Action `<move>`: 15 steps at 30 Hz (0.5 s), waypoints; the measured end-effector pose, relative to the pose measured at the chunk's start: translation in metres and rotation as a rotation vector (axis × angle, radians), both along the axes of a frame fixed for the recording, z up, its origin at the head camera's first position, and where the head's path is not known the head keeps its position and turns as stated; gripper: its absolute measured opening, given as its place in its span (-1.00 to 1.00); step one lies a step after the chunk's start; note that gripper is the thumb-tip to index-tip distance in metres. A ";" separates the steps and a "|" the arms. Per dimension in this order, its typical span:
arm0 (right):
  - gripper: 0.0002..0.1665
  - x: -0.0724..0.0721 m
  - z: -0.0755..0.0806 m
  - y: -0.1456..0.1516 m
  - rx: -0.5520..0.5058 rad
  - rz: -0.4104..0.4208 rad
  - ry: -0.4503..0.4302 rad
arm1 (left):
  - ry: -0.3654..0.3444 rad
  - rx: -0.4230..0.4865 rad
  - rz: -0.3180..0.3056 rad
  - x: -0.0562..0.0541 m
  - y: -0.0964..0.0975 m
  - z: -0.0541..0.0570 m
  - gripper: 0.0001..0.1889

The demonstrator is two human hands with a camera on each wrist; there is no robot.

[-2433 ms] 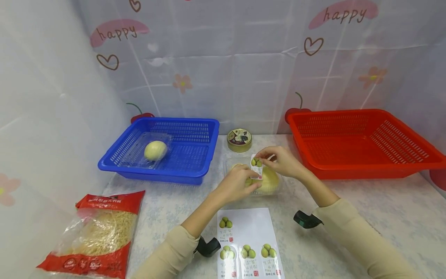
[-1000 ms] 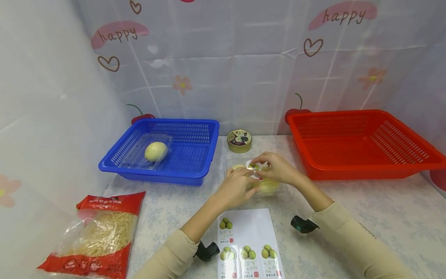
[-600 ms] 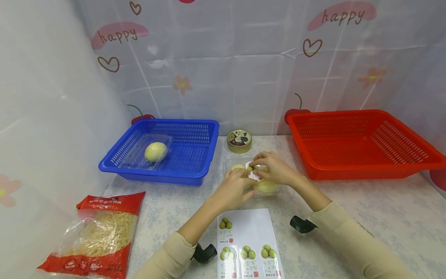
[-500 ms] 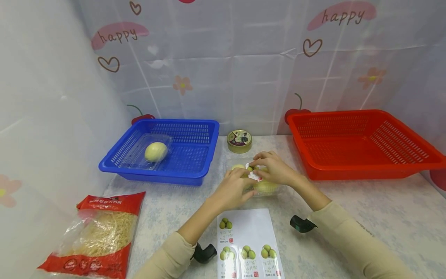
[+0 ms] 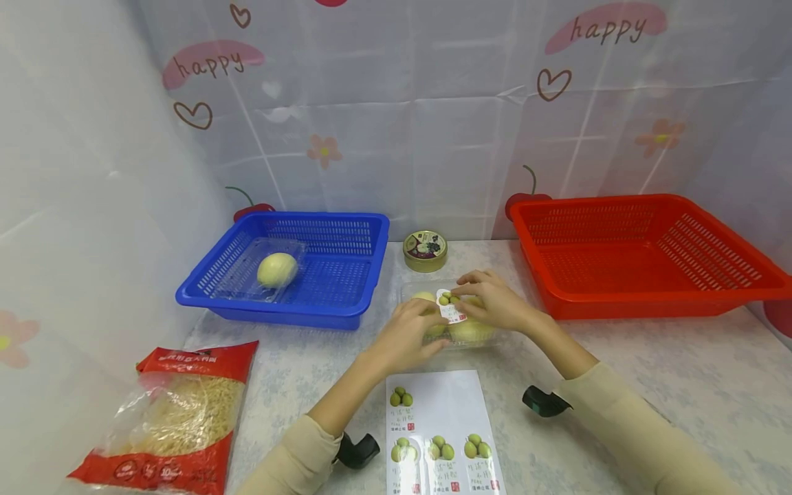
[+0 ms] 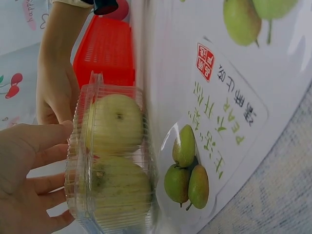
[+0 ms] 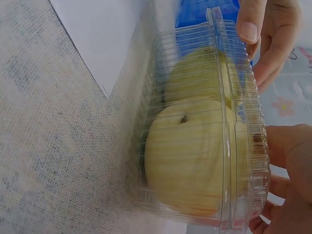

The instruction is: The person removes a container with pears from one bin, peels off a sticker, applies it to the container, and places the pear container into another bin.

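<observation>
A clear plastic clamshell box of pale yellow-green pears lies closed on the table. On its lid is a white pear label, its corners partly behind fingers. My left hand rests on the lid at the label's left side, fingers loosely bent. From the right, my right hand touches the label's right edge and the lid with spread fingertips. Both wrist views show fingers on the lid's top, not wrapped round the box. Nearest me lies a label sheet with several pear labels.
A blue basket at left holds a clear box with a pale fruit. At right stands a red basket. Behind the clamshell sits a round tin. A red pasta bag lies front left.
The label, earlier held above the box between both hands, has come down onto the lid. My hands have since moved slightly apart, uncovering more of it.
</observation>
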State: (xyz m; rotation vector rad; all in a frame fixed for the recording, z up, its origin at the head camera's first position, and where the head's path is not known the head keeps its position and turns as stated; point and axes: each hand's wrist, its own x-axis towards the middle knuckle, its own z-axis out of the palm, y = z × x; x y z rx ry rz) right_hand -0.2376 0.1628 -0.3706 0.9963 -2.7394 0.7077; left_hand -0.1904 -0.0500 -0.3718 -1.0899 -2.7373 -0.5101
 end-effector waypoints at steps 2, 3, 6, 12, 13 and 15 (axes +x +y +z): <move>-0.68 0.003 0.000 0.001 0.006 -0.010 -0.011 | 0.006 0.000 -0.007 0.000 -0.001 0.000 -0.68; -0.68 0.004 0.001 0.002 0.007 -0.016 -0.018 | 0.008 0.000 -0.012 0.001 -0.002 0.000 -0.67; -0.68 0.009 0.001 0.003 0.006 -0.028 -0.024 | 0.014 -0.001 -0.022 0.002 -0.003 0.000 -0.67; -0.71 0.021 0.000 0.004 0.005 -0.018 0.020 | 0.021 0.004 -0.027 0.004 -0.005 -0.001 -0.67; -0.72 0.023 0.000 0.004 0.006 -0.014 0.031 | 0.021 0.000 -0.025 0.004 -0.005 -0.001 -0.67; -0.74 0.027 -0.001 0.004 0.005 -0.005 0.049 | 0.025 -0.010 -0.023 0.004 -0.006 -0.002 -0.67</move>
